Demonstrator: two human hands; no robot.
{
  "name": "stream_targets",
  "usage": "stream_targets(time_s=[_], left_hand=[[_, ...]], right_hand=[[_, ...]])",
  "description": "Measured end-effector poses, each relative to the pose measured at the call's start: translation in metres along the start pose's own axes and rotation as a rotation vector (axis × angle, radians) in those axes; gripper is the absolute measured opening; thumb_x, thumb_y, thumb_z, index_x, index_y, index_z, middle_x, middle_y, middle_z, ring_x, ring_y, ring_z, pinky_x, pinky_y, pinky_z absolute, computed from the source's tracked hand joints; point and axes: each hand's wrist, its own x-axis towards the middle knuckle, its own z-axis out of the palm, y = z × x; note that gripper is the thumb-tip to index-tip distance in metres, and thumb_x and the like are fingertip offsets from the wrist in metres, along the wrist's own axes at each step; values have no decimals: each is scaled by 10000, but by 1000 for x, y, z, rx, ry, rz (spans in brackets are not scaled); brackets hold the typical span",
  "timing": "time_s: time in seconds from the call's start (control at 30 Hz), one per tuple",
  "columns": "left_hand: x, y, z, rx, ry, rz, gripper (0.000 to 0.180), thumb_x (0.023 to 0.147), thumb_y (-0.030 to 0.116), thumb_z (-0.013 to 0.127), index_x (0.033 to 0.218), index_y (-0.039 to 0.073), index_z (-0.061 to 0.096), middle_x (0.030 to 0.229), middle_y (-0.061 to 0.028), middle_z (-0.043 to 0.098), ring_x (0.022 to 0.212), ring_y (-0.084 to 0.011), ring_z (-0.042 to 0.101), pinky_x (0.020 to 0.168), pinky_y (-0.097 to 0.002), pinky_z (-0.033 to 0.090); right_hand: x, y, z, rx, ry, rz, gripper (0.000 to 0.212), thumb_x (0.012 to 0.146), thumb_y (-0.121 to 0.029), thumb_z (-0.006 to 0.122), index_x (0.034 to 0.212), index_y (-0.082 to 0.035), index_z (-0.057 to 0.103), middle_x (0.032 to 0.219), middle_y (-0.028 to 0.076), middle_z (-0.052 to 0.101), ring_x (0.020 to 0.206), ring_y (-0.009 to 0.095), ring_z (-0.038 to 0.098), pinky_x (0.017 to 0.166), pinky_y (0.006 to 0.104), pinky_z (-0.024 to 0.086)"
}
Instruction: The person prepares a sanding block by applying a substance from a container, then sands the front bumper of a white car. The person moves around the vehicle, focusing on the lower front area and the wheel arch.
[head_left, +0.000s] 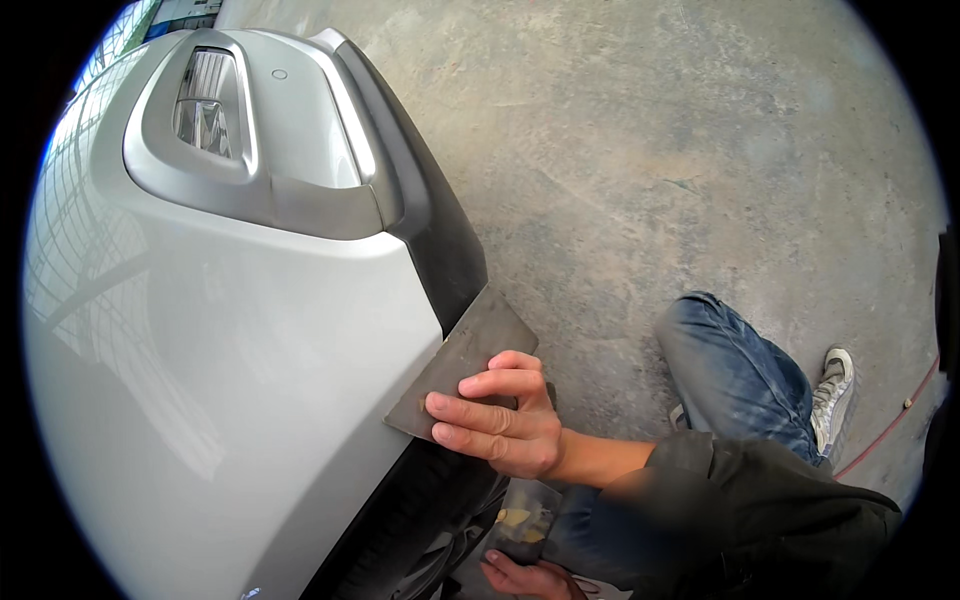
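A flat, thin grey spreader plate (465,345) lies against the edge of a silver car's fender (300,350), by the dark wheel-arch trim (440,255). My right hand (505,425) grips it, fingers laid across its face and the thumb hidden. Lower down, at the bottom edge of the view, my left hand (525,578) holds a small greyish board (525,545) by its lower end. Blobs of yellowish paste (513,517) sit on that board. Part of the left hand is cut off by the frame's edge.
Below the fender is the tyre and wheel (430,545). A headlight (210,105) sits in the car's front at upper left. My bent knee in jeans (730,350) and a sneaker (832,395) are to the right. A red hose (890,430) runs along the concrete floor (650,150).
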Motion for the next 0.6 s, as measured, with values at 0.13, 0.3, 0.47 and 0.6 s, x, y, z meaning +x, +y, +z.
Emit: stream_targets(time_s=[0.13, 0.3, 0.47, 0.6], left_hand=[[1, -11, -8, -8, -29, -18, 352, 952, 262, 577, 942, -88, 606, 832, -157, 610, 736, -220, 543, 656, -360, 467], [0, -13, -10, 69, 6, -43, 363, 955, 266, 578, 953, -96, 609, 845, -169, 618, 760, -232, 557, 675, -368, 476], [-1, -9, -7, 115, 11, 0, 394, 957, 263, 572, 1035, -121, 611, 913, -220, 638, 811, -260, 583, 720, -387, 488], [-5, -3, -8, 82, -9, -71, 416, 959, 257, 564, 1085, -138, 593, 951, -243, 636, 838, -277, 594, 741, -390, 495]], right_hand=[[-6, 2, 2, 10, -3, -9, 295, 765, -133, 704, 1057, -143, 743, 1204, -5, 686, 1008, 163, 547, 863, 341, 414], [-1, 1, -2, -16, 14, 8, 273, 774, -141, 700, 1042, -146, 748, 1186, -5, 694, 1014, 164, 547, 856, 329, 415], [-5, 3, 1, -8, -7, -17, 271, 774, -148, 700, 1041, -149, 747, 1188, -6, 693, 1014, 162, 547, 850, 326, 415], [-3, 2, -2, 2, 26, -9, 265, 780, -151, 695, 1040, -145, 748, 1188, -8, 693, 1010, 159, 545, 842, 319, 413]])
